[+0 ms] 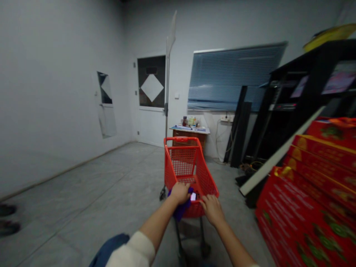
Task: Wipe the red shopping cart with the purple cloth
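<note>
A red plastic shopping cart (182, 163) stands upright in front of me, its handle bar at the far end. My left hand (180, 193) is closed on a purple cloth (181, 211) at the cart's near rim, left of the middle. Part of the cloth hangs down outside the basket. My right hand (213, 208) grips the near right corner of the rim, fingers curled over it. Between the hands, a small bright phone-like object (193, 196) shows inside the basket; its kind is unclear.
Stacked red cartons (303, 215) fill the right side, with a black rack (319, 70) behind. A white board (280, 152) leans there. Beyond the cart stand a small desk (204, 131) and a white door (151, 126). Another person's shoes (8, 218) are at far left.
</note>
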A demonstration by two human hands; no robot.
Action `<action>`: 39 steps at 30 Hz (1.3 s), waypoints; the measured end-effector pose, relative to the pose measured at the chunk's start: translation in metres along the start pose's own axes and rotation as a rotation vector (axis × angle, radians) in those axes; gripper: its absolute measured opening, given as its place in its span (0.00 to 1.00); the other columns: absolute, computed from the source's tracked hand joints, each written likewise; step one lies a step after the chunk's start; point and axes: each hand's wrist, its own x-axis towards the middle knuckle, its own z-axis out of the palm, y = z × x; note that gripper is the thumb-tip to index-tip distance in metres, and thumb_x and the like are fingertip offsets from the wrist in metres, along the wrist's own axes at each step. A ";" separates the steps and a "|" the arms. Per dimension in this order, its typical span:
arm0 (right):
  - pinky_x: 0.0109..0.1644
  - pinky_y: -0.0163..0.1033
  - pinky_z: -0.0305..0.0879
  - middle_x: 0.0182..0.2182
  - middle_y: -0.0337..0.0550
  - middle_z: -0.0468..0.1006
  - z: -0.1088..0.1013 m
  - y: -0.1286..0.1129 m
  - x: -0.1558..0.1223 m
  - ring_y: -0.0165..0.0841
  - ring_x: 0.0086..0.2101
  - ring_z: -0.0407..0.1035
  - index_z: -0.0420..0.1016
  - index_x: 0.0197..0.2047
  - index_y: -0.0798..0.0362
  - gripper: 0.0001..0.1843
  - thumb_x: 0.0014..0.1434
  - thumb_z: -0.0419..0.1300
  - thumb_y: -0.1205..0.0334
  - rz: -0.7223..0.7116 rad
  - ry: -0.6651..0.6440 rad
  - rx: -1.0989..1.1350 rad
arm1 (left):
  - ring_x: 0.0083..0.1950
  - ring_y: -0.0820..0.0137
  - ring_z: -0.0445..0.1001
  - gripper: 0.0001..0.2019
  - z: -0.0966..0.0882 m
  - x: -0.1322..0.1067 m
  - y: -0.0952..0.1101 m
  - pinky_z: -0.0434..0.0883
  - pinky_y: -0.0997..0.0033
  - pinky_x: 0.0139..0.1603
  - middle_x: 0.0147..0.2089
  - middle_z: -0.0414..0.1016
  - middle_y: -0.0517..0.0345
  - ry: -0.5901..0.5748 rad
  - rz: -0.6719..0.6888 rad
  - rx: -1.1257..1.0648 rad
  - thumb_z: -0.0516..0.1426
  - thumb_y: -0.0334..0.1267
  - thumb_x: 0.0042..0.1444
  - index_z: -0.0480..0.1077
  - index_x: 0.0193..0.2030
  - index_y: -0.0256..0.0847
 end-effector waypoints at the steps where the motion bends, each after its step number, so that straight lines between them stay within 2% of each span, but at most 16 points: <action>1: 0.53 0.43 0.58 0.42 0.48 0.77 0.000 -0.005 0.000 0.40 0.46 0.67 0.77 0.44 0.50 0.17 0.69 0.48 0.55 0.012 0.004 -0.011 | 0.53 0.55 0.75 0.17 0.000 -0.001 -0.001 0.68 0.56 0.55 0.49 0.77 0.42 -0.004 -0.008 0.002 0.53 0.45 0.60 0.68 0.51 0.38; 7: 0.51 0.45 0.58 0.40 0.50 0.78 0.002 -0.032 -0.001 0.41 0.45 0.68 0.78 0.44 0.48 0.18 0.69 0.48 0.52 0.063 0.039 -0.080 | 0.53 0.56 0.74 0.16 0.020 -0.019 0.014 0.68 0.57 0.55 0.49 0.76 0.44 0.073 -0.105 -0.030 0.50 0.46 0.64 0.66 0.52 0.39; 9: 0.51 0.45 0.58 0.41 0.50 0.79 0.002 -0.039 -0.003 0.41 0.45 0.69 0.78 0.44 0.48 0.19 0.69 0.48 0.51 0.054 0.031 -0.074 | 0.53 0.56 0.74 0.16 0.021 -0.020 0.009 0.67 0.58 0.54 0.49 0.76 0.44 0.073 -0.134 -0.035 0.51 0.46 0.64 0.66 0.52 0.38; 13: 0.50 0.44 0.58 0.43 0.49 0.79 -0.007 -0.052 -0.004 0.40 0.46 0.69 0.77 0.48 0.47 0.18 0.70 0.47 0.55 -0.035 -0.059 -0.029 | 0.52 0.57 0.75 0.16 0.012 -0.021 -0.015 0.67 0.59 0.55 0.50 0.77 0.44 0.048 -0.169 -0.027 0.50 0.44 0.64 0.66 0.53 0.38; 15: 0.51 0.44 0.58 0.44 0.49 0.79 -0.014 -0.052 0.001 0.41 0.47 0.69 0.77 0.48 0.48 0.18 0.69 0.47 0.56 -0.088 -0.108 -0.009 | 0.52 0.57 0.75 0.15 0.012 -0.025 -0.020 0.67 0.59 0.55 0.49 0.77 0.44 0.075 -0.205 -0.023 0.51 0.44 0.64 0.67 0.52 0.37; 18: 0.58 0.47 0.55 0.47 0.52 0.78 -0.023 -0.041 0.010 0.43 0.51 0.68 0.79 0.47 0.51 0.20 0.68 0.49 0.52 -0.168 -0.126 -0.006 | 0.51 0.57 0.75 0.16 0.019 -0.034 -0.013 0.67 0.60 0.54 0.48 0.77 0.45 0.106 -0.247 -0.027 0.51 0.45 0.64 0.67 0.52 0.38; 20: 0.62 0.48 0.50 0.47 0.50 0.79 -0.025 -0.030 0.016 0.41 0.52 0.68 0.79 0.47 0.50 0.21 0.69 0.47 0.51 -0.245 -0.188 0.026 | 0.51 0.57 0.75 0.16 0.022 -0.037 -0.008 0.68 0.60 0.53 0.49 0.76 0.46 0.110 -0.215 -0.035 0.51 0.46 0.64 0.66 0.53 0.39; 23: 0.61 0.49 0.50 0.44 0.49 0.81 -0.024 -0.021 0.018 0.39 0.48 0.71 0.78 0.49 0.51 0.22 0.70 0.44 0.54 -0.270 -0.267 0.051 | 0.51 0.58 0.75 0.17 0.020 -0.032 -0.009 0.68 0.61 0.52 0.49 0.76 0.47 0.084 -0.180 -0.052 0.52 0.47 0.64 0.66 0.54 0.39; 26: 0.61 0.47 0.51 0.47 0.50 0.80 -0.019 -0.024 0.017 0.39 0.49 0.71 0.76 0.51 0.52 0.22 0.69 0.43 0.57 -0.257 -0.239 0.056 | 0.50 0.57 0.76 0.16 0.014 -0.023 -0.015 0.69 0.61 0.51 0.49 0.77 0.45 0.058 -0.266 -0.063 0.51 0.46 0.65 0.66 0.53 0.37; 29: 0.64 0.48 0.47 0.52 0.52 0.78 -0.013 -0.032 0.019 0.39 0.53 0.68 0.72 0.58 0.53 0.22 0.68 0.45 0.59 -0.234 -0.193 0.062 | 0.50 0.57 0.75 0.16 0.019 -0.019 -0.007 0.68 0.59 0.51 0.48 0.76 0.43 0.095 -0.384 -0.058 0.50 0.44 0.65 0.66 0.53 0.37; 31: 0.65 0.48 0.45 0.55 0.53 0.75 -0.011 -0.035 0.020 0.40 0.56 0.66 0.70 0.60 0.54 0.22 0.66 0.48 0.60 -0.216 -0.182 0.068 | 0.51 0.56 0.74 0.16 0.027 -0.020 0.004 0.68 0.59 0.51 0.49 0.74 0.43 0.114 -0.373 -0.059 0.50 0.44 0.65 0.65 0.55 0.38; 34: 0.63 0.46 0.48 0.54 0.54 0.77 -0.012 -0.034 0.020 0.41 0.54 0.68 0.73 0.56 0.55 0.21 0.66 0.48 0.60 -0.197 -0.193 0.059 | 0.54 0.56 0.72 0.19 0.036 -0.023 0.012 0.67 0.59 0.54 0.52 0.73 0.44 0.107 -0.241 -0.075 0.52 0.46 0.64 0.63 0.58 0.41; 36: 0.61 0.45 0.51 0.50 0.54 0.79 -0.014 -0.032 0.018 0.41 0.51 0.70 0.74 0.53 0.56 0.20 0.67 0.47 0.59 -0.185 -0.200 0.040 | 0.54 0.58 0.72 0.18 0.034 -0.023 0.005 0.66 0.60 0.55 0.52 0.73 0.46 0.097 -0.188 -0.076 0.52 0.46 0.64 0.63 0.58 0.42; 39: 0.57 0.44 0.53 0.46 0.54 0.81 -0.017 -0.034 0.014 0.42 0.49 0.71 0.76 0.50 0.56 0.19 0.66 0.49 0.59 -0.154 -0.184 0.010 | 0.54 0.60 0.73 0.17 0.025 -0.022 -0.015 0.66 0.61 0.55 0.52 0.73 0.48 0.092 -0.212 -0.076 0.51 0.46 0.65 0.63 0.57 0.41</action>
